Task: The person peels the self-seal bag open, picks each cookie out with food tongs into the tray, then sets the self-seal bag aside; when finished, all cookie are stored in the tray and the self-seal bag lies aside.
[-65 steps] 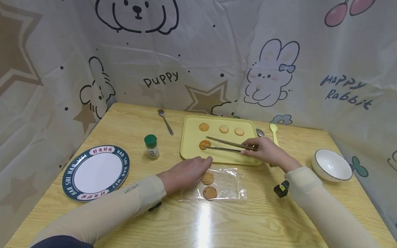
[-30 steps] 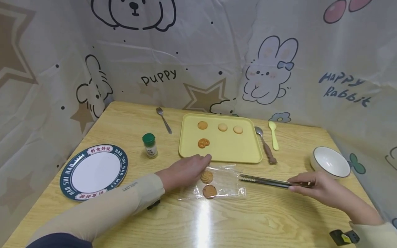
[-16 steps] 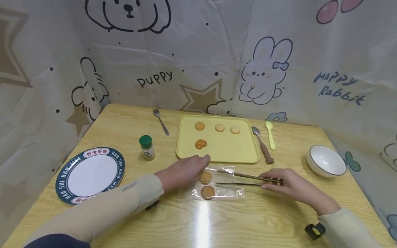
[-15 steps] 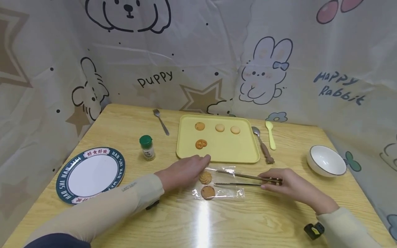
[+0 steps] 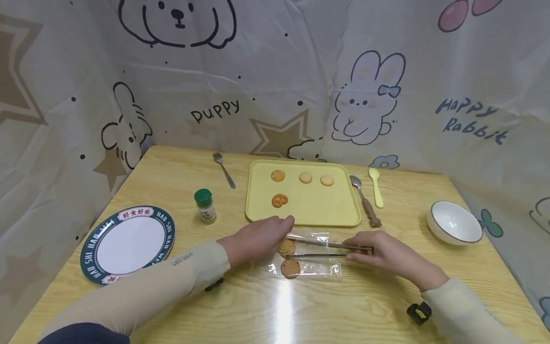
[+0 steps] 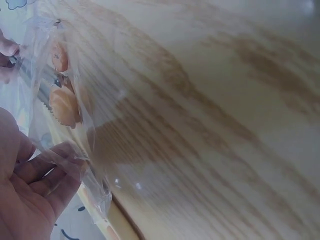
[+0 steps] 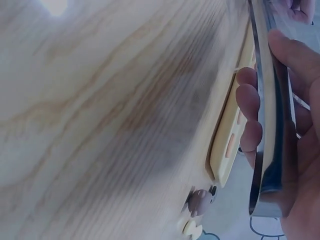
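My left hand pinches the edge of a clear plastic bag in front of the tray. A swirled cookie and a round speckled cookie are in the bag, both visible through its film in the left wrist view. My right hand grips metal tongs from the right. Their arms are a little apart and reach into the bag, tips on either side of the swirled cookie. Behind, a pretzel-shaped cookie lies on the yellow tray.
Several round cookies, one speckled, line the tray's back. A fork and green-capped shaker stand left of it, a plate farther left. A brown-handled spoon, yellow spoon and white bowl are right.
My right hand has brought the tongs from the tray, out to the right, then left into the bag around the swirled cookie. The pretzel-shaped cookie stayed on the tray; my left hand kept its place.
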The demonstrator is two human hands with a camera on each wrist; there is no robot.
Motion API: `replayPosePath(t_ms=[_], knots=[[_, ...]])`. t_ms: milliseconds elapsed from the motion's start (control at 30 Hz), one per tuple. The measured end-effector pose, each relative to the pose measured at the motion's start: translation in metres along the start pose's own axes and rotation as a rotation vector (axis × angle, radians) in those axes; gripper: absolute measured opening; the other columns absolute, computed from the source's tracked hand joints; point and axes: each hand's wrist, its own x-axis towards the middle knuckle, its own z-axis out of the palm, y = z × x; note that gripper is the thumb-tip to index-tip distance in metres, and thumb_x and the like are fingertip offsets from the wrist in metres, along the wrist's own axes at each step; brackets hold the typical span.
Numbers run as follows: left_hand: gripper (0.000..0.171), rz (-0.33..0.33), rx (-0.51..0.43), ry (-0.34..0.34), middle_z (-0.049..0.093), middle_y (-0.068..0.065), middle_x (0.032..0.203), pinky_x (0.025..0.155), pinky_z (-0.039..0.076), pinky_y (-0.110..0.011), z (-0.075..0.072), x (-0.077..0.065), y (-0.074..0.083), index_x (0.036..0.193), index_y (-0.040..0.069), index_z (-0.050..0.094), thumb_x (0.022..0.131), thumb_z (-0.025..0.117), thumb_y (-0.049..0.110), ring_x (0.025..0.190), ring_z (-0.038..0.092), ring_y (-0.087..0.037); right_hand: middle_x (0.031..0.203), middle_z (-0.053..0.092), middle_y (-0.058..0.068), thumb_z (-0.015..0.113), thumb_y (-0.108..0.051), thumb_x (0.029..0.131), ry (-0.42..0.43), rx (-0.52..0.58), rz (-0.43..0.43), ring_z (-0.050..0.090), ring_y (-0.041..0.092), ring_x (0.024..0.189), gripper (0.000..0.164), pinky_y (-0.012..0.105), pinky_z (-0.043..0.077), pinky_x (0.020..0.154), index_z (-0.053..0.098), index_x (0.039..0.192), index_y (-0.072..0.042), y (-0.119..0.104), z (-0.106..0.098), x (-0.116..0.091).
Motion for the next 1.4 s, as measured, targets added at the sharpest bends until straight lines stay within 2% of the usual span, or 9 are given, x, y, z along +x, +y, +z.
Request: replayPosePath(t_ms=[300, 500, 600, 767, 900, 1033, 1200, 1300, 1400], knots=[[0.006, -0.006, -0.008, 0.009, 0.053, 0.004, 0.072, 0.056, 0.044, -0.023, 0.0, -0.001, -0.001, 0.101, 0.015, 0.044, 0.102, 0.038, 0.016, 0.066, 0.053, -0.01, 0.094, 0.072, -0.007, 0.067, -0.03, 0.091, 0.026, -0.002, -0.03, 0.055, -0.006, 0.072, 0.027, 0.02, 0.05, 0.064, 0.071, 0.111, -0.012, 0.002, 0.001, -0.002], [0.007, -0.029, -0.018, -0.004, 0.056, 0.003, 0.076, 0.06, 0.047, -0.025, 0.002, -0.001, 0.0, 0.105, 0.015, 0.044, 0.103, 0.038, 0.017, 0.07, 0.056, -0.011, 0.096, 0.073, -0.004, 0.068, -0.027, 0.09, 0.061, 0.006, -0.012, 0.057, -0.006, 0.073, 0.026, 0.019, 0.05, 0.061, 0.071, 0.111, -0.012, 0.005, -0.004, -0.017], [0.008, -0.035, -0.017, -0.015, 0.056, 0.003, 0.077, 0.061, 0.049, -0.026, 0.004, -0.001, 0.0, 0.106, 0.016, 0.043, 0.104, 0.036, 0.019, 0.071, 0.056, -0.01, 0.099, 0.074, -0.002, 0.069, -0.026, 0.09, 0.085, 0.003, 0.028, 0.058, -0.006, 0.077, 0.025, 0.02, 0.051, 0.062, 0.071, 0.111, -0.014, 0.007, -0.01, -0.032], [0.009, -0.039, -0.023, -0.017, 0.055, 0.004, 0.075, 0.058, 0.046, -0.024, 0.005, -0.001, 0.001, 0.105, 0.016, 0.043, 0.104, 0.034, 0.019, 0.068, 0.054, -0.009, 0.097, 0.074, 0.0, 0.07, -0.023, 0.089, 0.124, 0.023, 0.124, 0.058, -0.005, 0.074, 0.023, 0.02, 0.05, 0.057, 0.071, 0.11, -0.013, 0.007, -0.022, -0.063], [0.007, -0.038, -0.022, -0.009, 0.054, 0.004, 0.074, 0.056, 0.044, -0.024, 0.004, -0.002, 0.001, 0.104, 0.016, 0.042, 0.104, 0.035, 0.018, 0.066, 0.053, -0.009, 0.093, 0.072, -0.004, 0.071, -0.018, 0.087, 0.172, 0.011, 0.197, 0.054, -0.004, 0.067, 0.021, 0.021, 0.047, 0.053, 0.071, 0.108, -0.016, 0.007, -0.033, -0.087], [0.006, -0.036, -0.022, -0.002, 0.053, 0.004, 0.073, 0.056, 0.043, -0.023, 0.004, -0.002, 0.0, 0.104, 0.016, 0.043, 0.103, 0.037, 0.017, 0.066, 0.053, -0.009, 0.092, 0.07, -0.01, 0.072, -0.018, 0.087, 0.214, -0.021, 0.262, 0.052, -0.001, 0.064, 0.022, 0.021, 0.045, 0.052, 0.072, 0.109, -0.017, 0.011, -0.043, -0.1], [0.005, -0.04, -0.023, 0.002, 0.054, 0.003, 0.073, 0.056, 0.044, -0.024, 0.005, -0.002, -0.001, 0.104, 0.015, 0.042, 0.103, 0.037, 0.016, 0.066, 0.053, -0.01, 0.091, 0.073, -0.004, 0.072, -0.021, 0.087, 0.256, -0.057, 0.313, 0.053, -0.001, 0.065, 0.022, 0.022, 0.045, 0.053, 0.073, 0.108, -0.015, 0.019, -0.053, -0.091], [0.006, -0.037, -0.019, 0.001, 0.055, 0.003, 0.075, 0.057, 0.045, -0.024, 0.005, -0.001, 0.0, 0.106, 0.015, 0.042, 0.103, 0.037, 0.016, 0.067, 0.054, -0.01, 0.094, 0.074, 0.004, 0.071, -0.025, 0.088, 0.256, -0.063, 0.329, 0.052, -0.001, 0.066, 0.026, 0.022, 0.045, 0.053, 0.072, 0.109, -0.01, 0.023, -0.054, -0.073], [0.006, -0.038, -0.025, -0.007, 0.056, 0.003, 0.075, 0.058, 0.046, -0.024, 0.004, -0.001, 0.002, 0.106, 0.015, 0.043, 0.103, 0.037, 0.016, 0.067, 0.054, -0.01, 0.094, 0.073, 0.006, 0.069, -0.031, 0.09, 0.224, -0.082, 0.343, 0.052, 0.0, 0.067, 0.031, 0.022, 0.045, 0.054, 0.072, 0.111, -0.008, 0.026, -0.051, -0.051]])
